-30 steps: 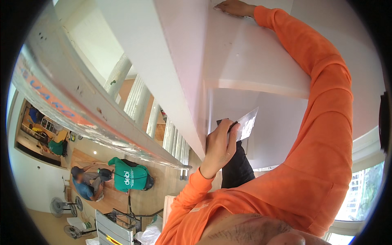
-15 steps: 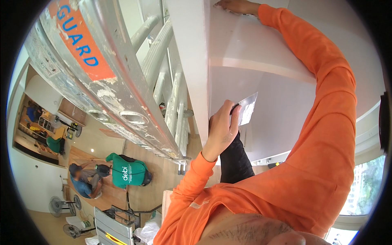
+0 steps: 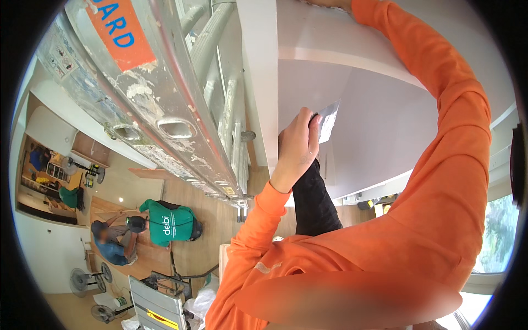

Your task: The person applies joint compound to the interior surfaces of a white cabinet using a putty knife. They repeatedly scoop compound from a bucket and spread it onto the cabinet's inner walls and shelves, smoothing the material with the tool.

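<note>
Right of the paint-spattered silver metal ladder [image 3: 149,99], the left hand [image 3: 298,142] curls round a flat, silver-bladed scraper [image 3: 328,122]. The right hand [image 3: 335,4], also right of it, is cropped; I cannot tell its grip

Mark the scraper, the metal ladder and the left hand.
Scraper [image 3: 328,123]: head view, on its blade.
Metal ladder [image 3: 156,100]: head view, on its side rail.
Left hand [image 3: 298,144]: head view, on its middle.

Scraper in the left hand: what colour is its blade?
The blade is silvery grey with a white patch; see the head view.
</note>
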`<action>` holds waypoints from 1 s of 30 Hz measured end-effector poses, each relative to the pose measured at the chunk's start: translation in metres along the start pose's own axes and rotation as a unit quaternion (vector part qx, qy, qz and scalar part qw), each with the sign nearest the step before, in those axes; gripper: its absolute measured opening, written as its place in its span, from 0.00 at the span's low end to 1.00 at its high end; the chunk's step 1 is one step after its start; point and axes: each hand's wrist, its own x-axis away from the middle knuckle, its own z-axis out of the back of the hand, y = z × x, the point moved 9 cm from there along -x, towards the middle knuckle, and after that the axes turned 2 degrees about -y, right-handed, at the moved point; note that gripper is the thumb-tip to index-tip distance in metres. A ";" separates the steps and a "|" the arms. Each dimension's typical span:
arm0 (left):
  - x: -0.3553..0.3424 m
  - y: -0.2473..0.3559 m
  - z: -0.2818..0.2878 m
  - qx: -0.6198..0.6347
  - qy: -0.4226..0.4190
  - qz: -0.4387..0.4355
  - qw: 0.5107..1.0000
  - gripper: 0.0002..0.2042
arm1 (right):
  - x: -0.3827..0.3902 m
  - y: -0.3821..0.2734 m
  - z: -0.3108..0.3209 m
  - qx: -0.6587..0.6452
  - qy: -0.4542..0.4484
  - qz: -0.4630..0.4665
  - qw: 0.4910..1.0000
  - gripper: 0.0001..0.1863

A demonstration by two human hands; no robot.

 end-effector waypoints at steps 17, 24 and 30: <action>0.003 0.009 -0.003 -0.030 0.008 -0.037 0.999 0.07 | 0.073 -0.071 0.011 -0.062 -0.019 0.147 0.987 0.21; 0.001 0.011 -0.004 -0.056 -0.017 -0.033 0.998 0.07 | 0.035 0.002 0.062 0.003 0.085 0.058 0.995 0.15; 0.002 0.014 -0.008 -0.078 -0.002 -0.048 0.996 0.07 | -0.042 0.047 0.065 0.181 0.124 0.222 0.950 0.15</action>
